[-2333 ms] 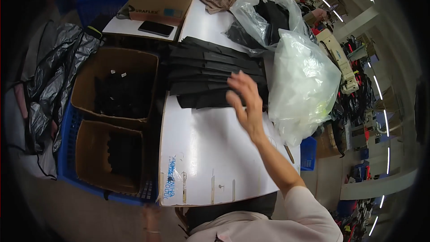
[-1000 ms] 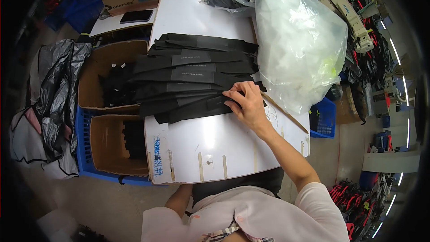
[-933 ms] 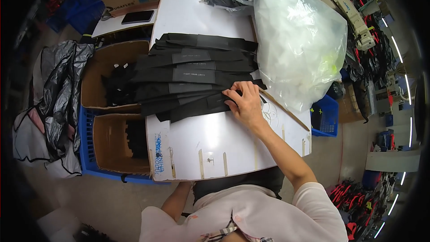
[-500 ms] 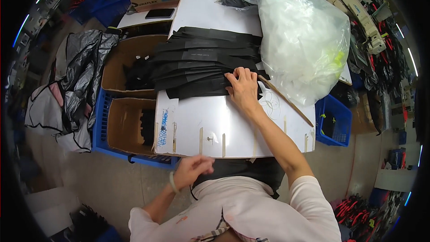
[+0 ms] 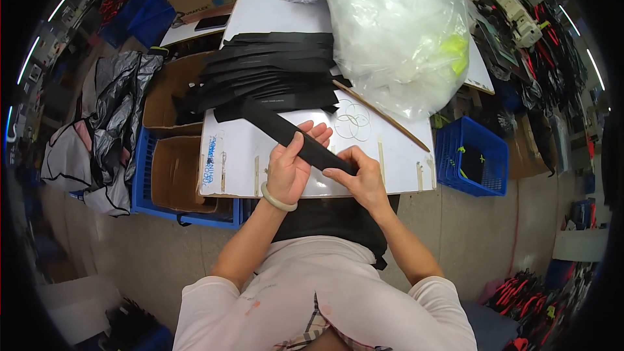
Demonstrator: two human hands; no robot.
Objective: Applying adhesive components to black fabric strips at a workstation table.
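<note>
A long black fabric strip (image 5: 279,128) slants across the front of the white table, held in both hands. My left hand (image 5: 290,166) is under its middle, palm up, with the thumb pressed on top. At the strip's near right end, my right hand (image 5: 361,177) pinches it between thumb and fingers. The strip's far end reaches over the stack of black fabric strips (image 5: 273,68), which lie overlapped in a fanned pile behind my hands. Thin pale loops of cord (image 5: 354,119) lie on the table to the right of the strip.
A wooden stick (image 5: 383,117) lies beside a large clear bag of white material (image 5: 390,39). Cardboard boxes (image 5: 170,179) in a blue crate (image 5: 146,203) stand left of the white table (image 5: 260,19). At the right is another blue basket (image 5: 471,156). Silver-grey fabric (image 5: 107,136) hangs at left.
My right hand has drawn a strip off the pile toward me. My left hand has come up from the table's edge and taken hold of it. The whole view has shifted slightly.
</note>
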